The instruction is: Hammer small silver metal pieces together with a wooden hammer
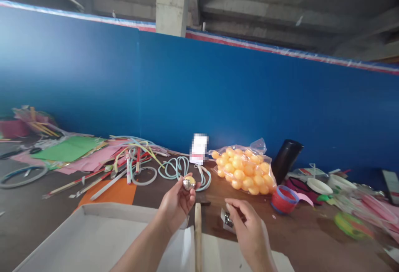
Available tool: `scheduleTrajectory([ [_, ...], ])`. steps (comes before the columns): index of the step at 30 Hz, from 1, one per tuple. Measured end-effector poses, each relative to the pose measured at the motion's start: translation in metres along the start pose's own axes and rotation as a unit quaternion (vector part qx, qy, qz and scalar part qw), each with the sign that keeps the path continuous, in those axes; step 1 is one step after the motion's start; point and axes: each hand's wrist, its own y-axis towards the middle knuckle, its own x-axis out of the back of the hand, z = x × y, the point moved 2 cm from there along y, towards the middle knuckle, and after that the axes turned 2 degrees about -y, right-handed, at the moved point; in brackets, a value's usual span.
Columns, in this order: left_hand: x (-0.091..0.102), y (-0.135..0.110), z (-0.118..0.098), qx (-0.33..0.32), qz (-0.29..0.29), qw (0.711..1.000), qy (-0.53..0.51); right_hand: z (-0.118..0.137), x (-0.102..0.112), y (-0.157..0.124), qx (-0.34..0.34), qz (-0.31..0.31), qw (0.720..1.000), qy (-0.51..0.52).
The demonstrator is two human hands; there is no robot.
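Observation:
My left hand (175,204) is raised above the brown table (311,238), fingers closed round a small yellow ball with a shiny silver piece (188,182) on it. Lower and to the right, my right hand (247,228) reaches down with curled fingers onto a small clear packet of metal bits (227,220) lying on the table. A clear bag of orange balls (245,171) lies just beyond both hands. A thin wooden stick (198,232) lies between the hands.
A shallow white box (93,238) sits at the near left. Coloured sticks, paper sheets and pale blue cords (177,168) lie at left and centre. A black cylinder (286,160), a red tape roll (283,199) and white dishes stand right. A blue wall backs the table.

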Motion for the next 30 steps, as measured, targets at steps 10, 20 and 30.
scheduleTrajectory([
  [10, -0.001, -0.002, 0.0, 0.034, 0.054, 0.998, 0.018, 0.062, -0.03, 0.031, -0.094, 0.069, 0.944, 0.308],
  [20, 0.002, 0.0, 0.002, 0.051, 0.085, 0.994, 0.039, 0.048, -0.063, 0.022, -0.155, 0.118, 0.841, 0.504],
  [30, 0.001, -0.002, 0.008, 0.002, 0.11, 0.988, 0.104, 0.041, -0.07, 0.018, -0.216, 0.146, 0.792, 0.553],
])
